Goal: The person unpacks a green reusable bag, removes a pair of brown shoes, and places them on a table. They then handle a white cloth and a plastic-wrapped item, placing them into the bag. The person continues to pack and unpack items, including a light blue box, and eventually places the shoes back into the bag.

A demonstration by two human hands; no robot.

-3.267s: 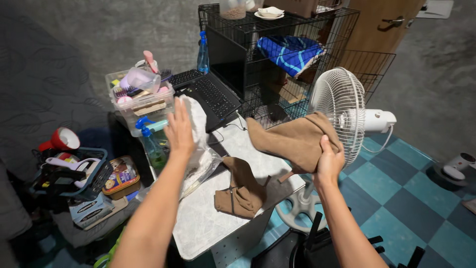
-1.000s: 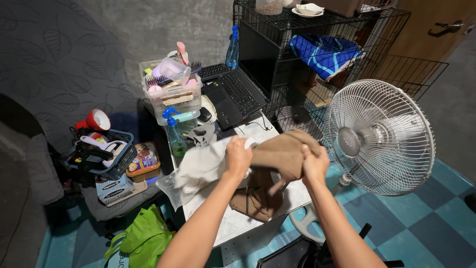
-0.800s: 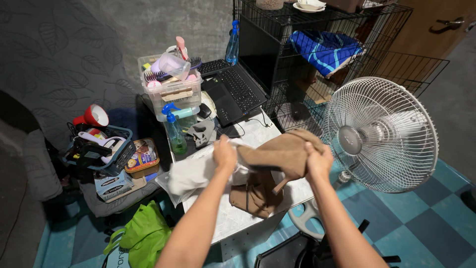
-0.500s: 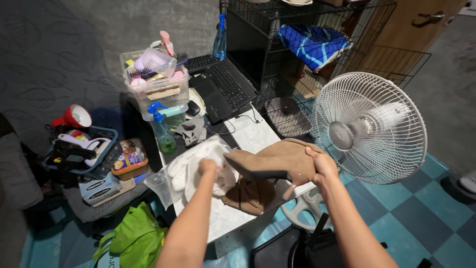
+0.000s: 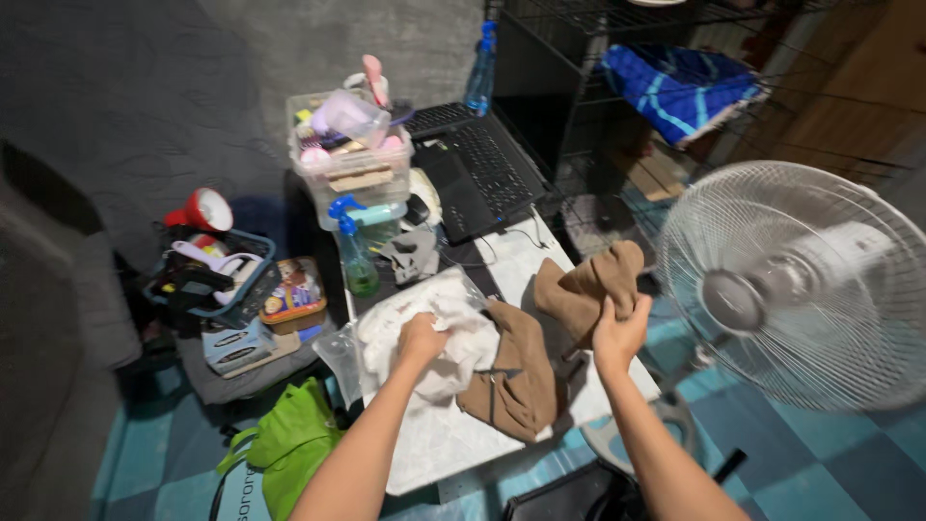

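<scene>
the right hand (image 5: pixel 617 333) grips a brown suede boot (image 5: pixel 590 287) by its folded shaft, fingers closed around the soft material. half a second back that boot was held up level, clear of the white table (image 5: pixel 516 262); now it has dropped low, close over the table's right edge, and its sole and heel no longer show. the left hand (image 5: pixel 422 338) is closed on a bunch of white stuffing paper (image 5: pixel 453 338), which it has drawn fully away from the boot and brought down near the table's front left part, over a clear plastic bag (image 5: pixel 386 318). so boot and paper are now apart, each in its own hand.

the second brown boot (image 5: pixel 516 371) lies collapsed on the table between the two hands, just beside the paper.

the view has swung, so the white fan (image 5: pixel 805 285) to the table's right is cut off at the picture's edge. it is hard to tell whether the held boot touches the table. the clutter in the clear bin (image 5: pixel 352 164) at the table's far end and the laptop (image 5: pixel 482 174) beside it look blurred.
</scene>
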